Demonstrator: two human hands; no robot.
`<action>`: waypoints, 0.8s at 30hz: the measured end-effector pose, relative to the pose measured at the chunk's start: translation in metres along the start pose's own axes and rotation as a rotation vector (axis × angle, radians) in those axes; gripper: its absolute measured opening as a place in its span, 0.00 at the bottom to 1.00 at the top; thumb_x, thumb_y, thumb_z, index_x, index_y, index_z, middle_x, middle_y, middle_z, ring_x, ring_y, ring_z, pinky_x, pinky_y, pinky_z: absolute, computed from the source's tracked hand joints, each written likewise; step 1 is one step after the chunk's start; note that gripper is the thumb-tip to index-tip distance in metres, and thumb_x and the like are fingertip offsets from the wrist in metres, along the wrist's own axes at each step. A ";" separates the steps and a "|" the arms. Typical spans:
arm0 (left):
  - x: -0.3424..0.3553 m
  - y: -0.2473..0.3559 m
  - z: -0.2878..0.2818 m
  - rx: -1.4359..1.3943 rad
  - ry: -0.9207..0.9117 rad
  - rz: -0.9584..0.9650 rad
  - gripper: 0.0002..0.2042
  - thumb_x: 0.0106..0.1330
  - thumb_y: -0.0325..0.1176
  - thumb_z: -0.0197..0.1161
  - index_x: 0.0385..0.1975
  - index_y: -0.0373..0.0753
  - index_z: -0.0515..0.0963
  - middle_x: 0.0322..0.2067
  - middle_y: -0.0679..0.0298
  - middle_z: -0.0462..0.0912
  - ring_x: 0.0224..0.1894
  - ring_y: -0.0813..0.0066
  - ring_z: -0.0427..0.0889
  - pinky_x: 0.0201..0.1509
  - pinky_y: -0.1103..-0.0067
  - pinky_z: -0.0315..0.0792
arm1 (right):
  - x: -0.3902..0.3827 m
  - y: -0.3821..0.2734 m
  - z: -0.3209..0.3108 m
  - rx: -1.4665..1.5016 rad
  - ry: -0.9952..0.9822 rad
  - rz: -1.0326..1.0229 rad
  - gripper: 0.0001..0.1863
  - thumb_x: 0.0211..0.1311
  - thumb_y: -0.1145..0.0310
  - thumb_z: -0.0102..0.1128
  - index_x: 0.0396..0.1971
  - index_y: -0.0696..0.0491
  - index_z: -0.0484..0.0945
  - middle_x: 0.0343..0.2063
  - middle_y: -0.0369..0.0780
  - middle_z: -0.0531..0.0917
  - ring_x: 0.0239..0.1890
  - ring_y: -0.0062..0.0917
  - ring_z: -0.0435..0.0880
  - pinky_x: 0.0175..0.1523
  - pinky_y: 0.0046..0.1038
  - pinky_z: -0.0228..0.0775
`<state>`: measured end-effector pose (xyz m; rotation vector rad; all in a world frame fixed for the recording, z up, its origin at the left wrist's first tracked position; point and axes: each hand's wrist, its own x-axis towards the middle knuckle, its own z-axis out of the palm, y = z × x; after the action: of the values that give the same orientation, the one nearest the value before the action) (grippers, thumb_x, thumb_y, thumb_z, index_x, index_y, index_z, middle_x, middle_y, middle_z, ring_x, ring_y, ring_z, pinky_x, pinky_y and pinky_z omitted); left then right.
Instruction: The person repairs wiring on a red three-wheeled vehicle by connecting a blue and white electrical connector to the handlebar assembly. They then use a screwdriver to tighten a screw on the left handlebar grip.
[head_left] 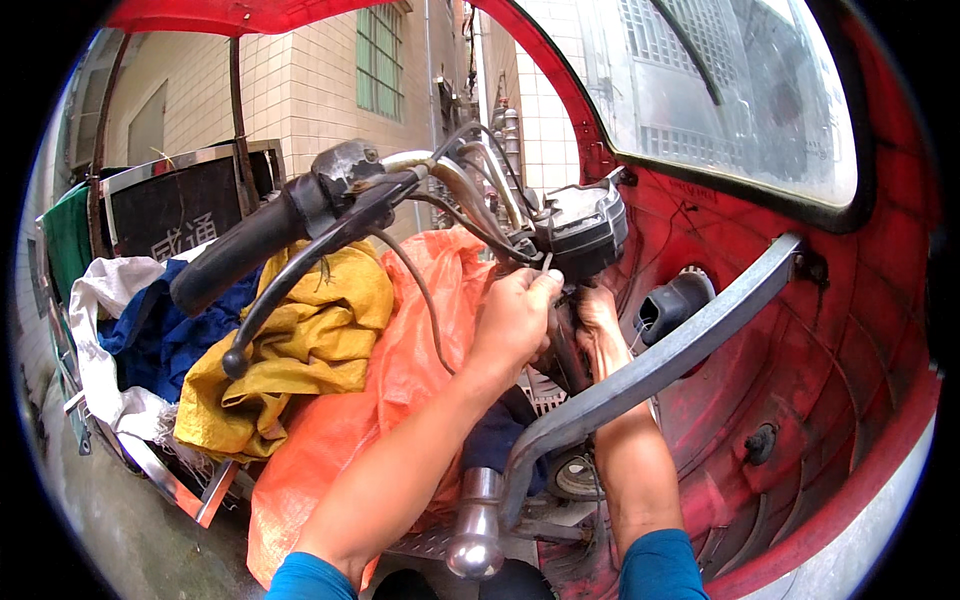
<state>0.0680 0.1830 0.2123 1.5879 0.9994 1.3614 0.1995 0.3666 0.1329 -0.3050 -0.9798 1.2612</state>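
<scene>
My left hand (pixel 522 312) is closed on a thin metal piece (pixel 547 262), likely small, held upright just under the black instrument housing (pixel 582 225) at the handlebar's centre. My right hand (pixel 598 308) reaches under that housing, beside the dark steering column (pixel 565 355); its fingertips are mostly hidden. The handlebar's black grip and lever (pixel 225 260) extend to the left, with loose cables around the middle. A grey curved bar (pixel 680 350) crosses over my right forearm's side of the view.
Orange (pixel 400 320), yellow (pixel 300 310), blue and white sheets lie at the left. A red front shell (pixel 830 400) with a windscreen (pixel 730 110) surrounds the right side. A metal ball-topped post (pixel 478 545) stands between my forearms. A tiled wall (pixel 330 90) is beyond.
</scene>
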 end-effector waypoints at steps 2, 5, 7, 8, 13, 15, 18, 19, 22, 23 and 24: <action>0.005 -0.001 0.006 -0.179 0.041 -0.033 0.07 0.63 0.32 0.52 0.35 0.37 0.72 0.22 0.65 0.74 0.19 0.76 0.74 0.17 0.81 0.67 | 0.007 0.005 -0.014 -0.041 -0.031 0.037 0.15 0.62 0.74 0.48 0.47 0.59 0.76 0.38 0.42 0.81 0.35 0.27 0.80 0.41 0.30 0.73; 0.006 0.000 0.009 -0.356 0.038 -0.119 0.04 0.62 0.30 0.51 0.34 0.41 0.71 0.19 0.69 0.70 0.14 0.81 0.66 0.13 0.83 0.57 | 0.015 0.011 -0.017 -0.090 -0.042 0.051 0.15 0.63 0.74 0.46 0.48 0.57 0.75 0.39 0.42 0.80 0.36 0.27 0.80 0.41 0.31 0.74; 0.005 -0.004 0.002 -0.388 -0.052 -0.160 0.04 0.63 0.31 0.51 0.34 0.43 0.72 0.17 0.70 0.68 0.13 0.82 0.63 0.13 0.84 0.53 | 0.015 0.008 -0.009 -0.199 0.040 -0.040 0.15 0.63 0.73 0.46 0.48 0.57 0.75 0.39 0.42 0.80 0.37 0.27 0.79 0.42 0.31 0.73; 0.002 -0.003 0.000 -0.363 -0.060 -0.147 0.04 0.64 0.32 0.50 0.33 0.43 0.72 0.15 0.72 0.65 0.12 0.83 0.59 0.13 0.83 0.51 | 0.013 0.007 -0.006 -0.280 0.085 -0.095 0.15 0.63 0.73 0.46 0.48 0.56 0.75 0.39 0.41 0.80 0.37 0.27 0.79 0.42 0.30 0.73; 0.024 -0.013 -0.008 -0.483 0.144 -0.110 0.05 0.63 0.31 0.50 0.27 0.42 0.71 0.12 0.73 0.64 0.09 0.84 0.56 0.11 0.82 0.49 | 0.009 -0.001 0.014 -0.709 0.212 -0.253 0.15 0.64 0.71 0.46 0.49 0.55 0.75 0.40 0.40 0.80 0.38 0.26 0.78 0.43 0.30 0.72; 0.026 -0.007 0.002 -0.663 0.167 -0.107 0.04 0.63 0.31 0.50 0.27 0.41 0.71 0.13 0.72 0.64 0.09 0.84 0.56 0.11 0.82 0.49 | 0.023 0.004 -0.006 -0.701 0.227 -0.245 0.16 0.65 0.70 0.46 0.50 0.54 0.74 0.41 0.39 0.80 0.39 0.26 0.77 0.44 0.30 0.71; 0.032 -0.007 0.005 -0.865 0.187 -0.074 0.05 0.64 0.31 0.50 0.27 0.40 0.70 0.13 0.73 0.61 0.10 0.83 0.54 0.12 0.81 0.49 | 0.021 0.005 0.013 -0.291 0.293 -0.142 0.15 0.63 0.72 0.47 0.46 0.60 0.78 0.42 0.37 0.82 0.39 0.19 0.74 0.46 0.25 0.67; 0.033 -0.006 0.006 -0.933 0.197 -0.064 0.05 0.64 0.31 0.50 0.27 0.40 0.70 0.13 0.73 0.60 0.10 0.83 0.54 0.12 0.81 0.49 | 0.028 0.006 0.015 -0.267 0.275 -0.181 0.15 0.63 0.72 0.47 0.46 0.60 0.78 0.42 0.37 0.82 0.40 0.19 0.74 0.47 0.25 0.67; 0.031 -0.004 0.009 -0.993 0.199 -0.065 0.06 0.65 0.32 0.49 0.28 0.40 0.69 0.13 0.74 0.58 0.10 0.83 0.53 0.13 0.81 0.48 | 0.027 -0.001 0.024 -0.248 0.244 -0.227 0.15 0.63 0.71 0.48 0.46 0.60 0.78 0.42 0.37 0.82 0.40 0.19 0.74 0.47 0.25 0.67; 0.029 -0.004 0.009 -1.005 0.188 -0.060 0.06 0.65 0.32 0.49 0.28 0.40 0.69 0.13 0.74 0.58 0.10 0.83 0.53 0.13 0.81 0.49 | 0.025 -0.002 0.024 -0.249 0.239 -0.231 0.15 0.63 0.71 0.48 0.46 0.60 0.78 0.42 0.37 0.81 0.40 0.19 0.74 0.47 0.25 0.67; 0.026 -0.008 0.011 -0.947 0.169 -0.069 0.06 0.65 0.32 0.48 0.29 0.39 0.70 0.13 0.74 0.59 0.10 0.84 0.53 0.13 0.81 0.49 | 0.024 -0.006 0.023 -0.252 0.238 -0.241 0.15 0.63 0.71 0.48 0.46 0.60 0.78 0.42 0.36 0.81 0.40 0.19 0.74 0.47 0.25 0.67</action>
<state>0.0808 0.2092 0.2134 0.7271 0.3633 1.5926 0.1856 0.3790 0.1614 -0.5055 -0.9393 0.8619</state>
